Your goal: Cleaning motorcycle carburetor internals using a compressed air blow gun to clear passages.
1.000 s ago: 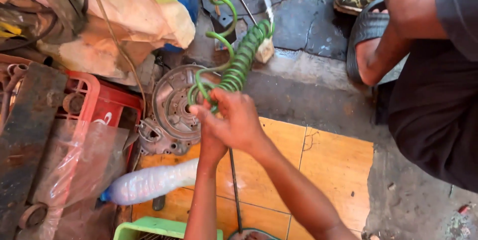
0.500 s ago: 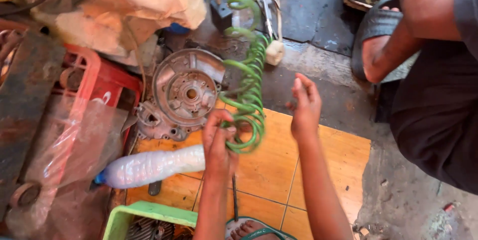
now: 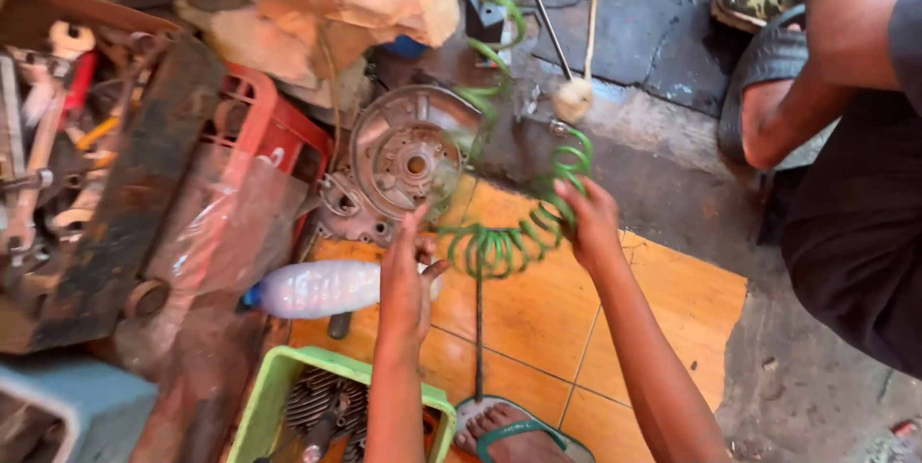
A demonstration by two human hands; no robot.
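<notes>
The left hand (image 3: pixel 405 276) pinches one end of a green coiled hose (image 3: pixel 499 242) with loosely curled fingers, just beside a plastic bottle (image 3: pixel 317 288). The right hand (image 3: pixel 591 223) grips the hose further along, above the orange floor tiles (image 3: pixel 538 319).

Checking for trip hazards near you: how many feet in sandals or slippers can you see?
2. One foot in a green sandal at the bottom edge below the hands; another person's foot in a dark slipper at upper right. Others may be out of frame.
</notes>
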